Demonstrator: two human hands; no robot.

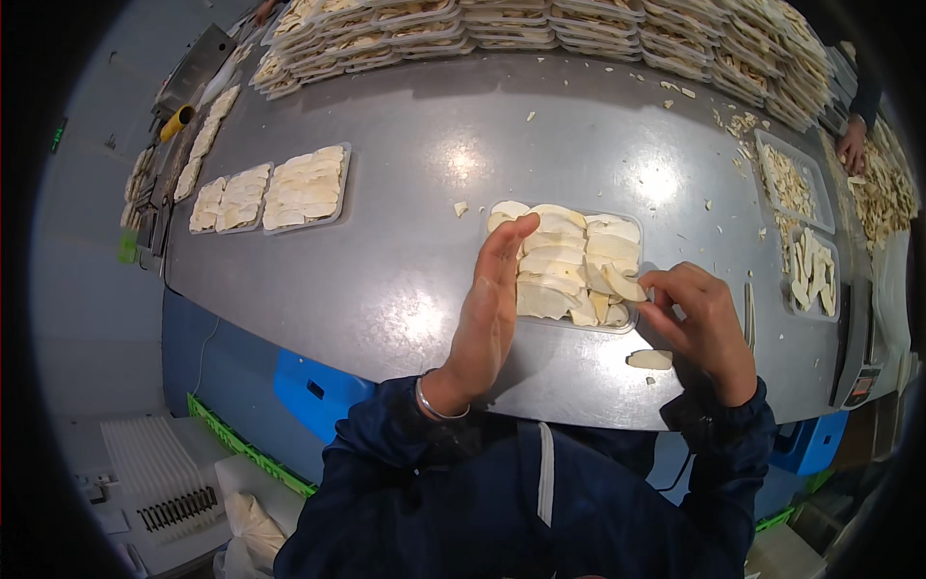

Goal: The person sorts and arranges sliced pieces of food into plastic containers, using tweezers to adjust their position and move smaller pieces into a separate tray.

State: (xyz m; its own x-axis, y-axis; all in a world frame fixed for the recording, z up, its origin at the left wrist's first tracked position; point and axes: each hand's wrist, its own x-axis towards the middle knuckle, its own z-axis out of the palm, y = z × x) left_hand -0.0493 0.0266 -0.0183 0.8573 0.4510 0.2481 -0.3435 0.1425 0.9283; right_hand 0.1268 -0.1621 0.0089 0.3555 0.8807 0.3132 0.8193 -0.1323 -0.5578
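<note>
A clear plastic tray (629,326) in front of me holds overlapping rows of pale, cream-coloured slices (555,262) that look dried. My left hand (487,314) stands on edge at the tray's left side, fingers stretched out and together, holding nothing. Between the thumb and fingers of my right hand (702,317) is a curved pale slice (623,285), over the tray's right column. Smaller pieces show below it near the front rim. One loose slice (649,360) lies on the table just below the tray.
Three filled trays (307,189) stand at the left of the metal table (405,241). Stacked full trays (540,27) line the far edge. To the right are trays of fragments (793,183) and strips (813,273), a thin metal tool (749,314), a scale (858,388) and another person's hand (853,147).
</note>
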